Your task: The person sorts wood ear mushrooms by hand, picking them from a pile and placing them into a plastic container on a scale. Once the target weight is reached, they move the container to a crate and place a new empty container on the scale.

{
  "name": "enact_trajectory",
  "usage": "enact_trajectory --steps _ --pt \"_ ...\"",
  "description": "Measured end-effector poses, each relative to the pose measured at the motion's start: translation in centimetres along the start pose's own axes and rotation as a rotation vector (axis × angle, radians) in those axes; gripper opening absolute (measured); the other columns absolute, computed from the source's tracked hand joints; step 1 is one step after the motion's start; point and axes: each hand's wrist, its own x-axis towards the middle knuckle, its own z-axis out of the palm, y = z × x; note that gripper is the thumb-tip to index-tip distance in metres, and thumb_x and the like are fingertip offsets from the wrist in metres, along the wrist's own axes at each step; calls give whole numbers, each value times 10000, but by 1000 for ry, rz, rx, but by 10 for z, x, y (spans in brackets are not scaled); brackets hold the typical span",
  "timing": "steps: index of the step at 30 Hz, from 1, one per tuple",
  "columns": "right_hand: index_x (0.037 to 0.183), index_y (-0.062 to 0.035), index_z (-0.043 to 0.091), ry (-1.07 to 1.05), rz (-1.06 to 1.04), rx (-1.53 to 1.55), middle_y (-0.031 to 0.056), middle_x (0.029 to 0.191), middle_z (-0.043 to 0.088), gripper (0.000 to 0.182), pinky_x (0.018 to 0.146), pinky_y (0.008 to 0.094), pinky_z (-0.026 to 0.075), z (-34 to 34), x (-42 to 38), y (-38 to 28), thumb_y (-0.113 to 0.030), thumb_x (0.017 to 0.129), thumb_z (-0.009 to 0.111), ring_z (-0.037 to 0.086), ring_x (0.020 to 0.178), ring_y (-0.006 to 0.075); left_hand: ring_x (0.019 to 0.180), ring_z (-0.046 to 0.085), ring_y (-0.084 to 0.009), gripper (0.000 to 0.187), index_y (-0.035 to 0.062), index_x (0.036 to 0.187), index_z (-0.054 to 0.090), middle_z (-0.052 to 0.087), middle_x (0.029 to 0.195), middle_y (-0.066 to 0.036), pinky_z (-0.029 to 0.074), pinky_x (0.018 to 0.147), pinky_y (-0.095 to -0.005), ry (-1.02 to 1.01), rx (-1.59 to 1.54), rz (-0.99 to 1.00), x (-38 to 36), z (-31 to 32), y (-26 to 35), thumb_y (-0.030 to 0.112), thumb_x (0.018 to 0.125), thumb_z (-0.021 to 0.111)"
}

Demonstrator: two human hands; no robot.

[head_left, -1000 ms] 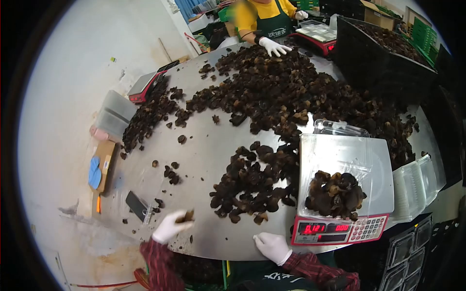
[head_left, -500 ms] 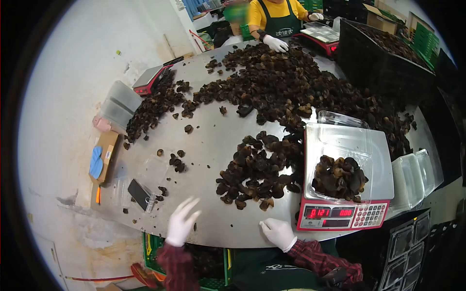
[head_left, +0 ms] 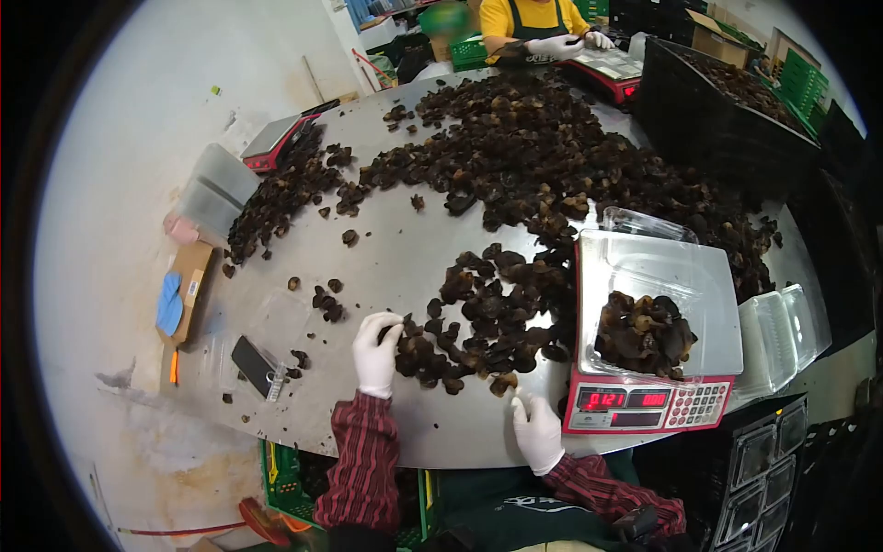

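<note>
Steel desk (head_left: 386, 267): left hand (head_left: 376, 350) cupped, fingers apart, on near mushroom pile (head_left: 478, 331); right hand (head_left: 536, 428) flat, empty, by scale (head_left: 648, 405). Risk: pieces knocked off desk edge through hasty raking.

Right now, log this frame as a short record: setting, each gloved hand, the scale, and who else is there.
setting: metal table strewn with dark dried mushrooms
left hand: white glove, open, fingers on the edge of the near mushroom pile
right hand: white glove, flat on the table beside the scale, holding nothing
scale: red, clear tray on top, part-filled with mushrooms
extras: empty clear trays right of the scale
other person: gloved co-worker at the far end
</note>
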Motion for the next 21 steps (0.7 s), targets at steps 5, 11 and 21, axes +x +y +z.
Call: enact_trajectory --steps 5,11,21 --pt "1100 29 544 -84 219 -170 189 926 646 376 688 379 515 1 29 -27 -195 833 683 645 758 284 979 579 -223 199 39 969 680 613 1006 -96 458 882 -319 61 95 92 -56 -15 6 -34 791 630" --pt "938 -31 574 -119 147 -290 139 732 630 262 563 407 493 10 27 -6 -207 799 710 620 615 319 1288 349 -380 622 252 1284 569 389 1431 -133 266 1053 -504 -171 641 207 -82 11 2 404 708 744" --pt "952 -46 589 -219 -315 -95 114 735 585 225 571 379 490 -32 18 -48 -179 803 693 606 646 290 897 577 -254 312 64 942 676 605 940 -83 486 770 -328 -185 317 270 -89 27 -11 -40 653 732"
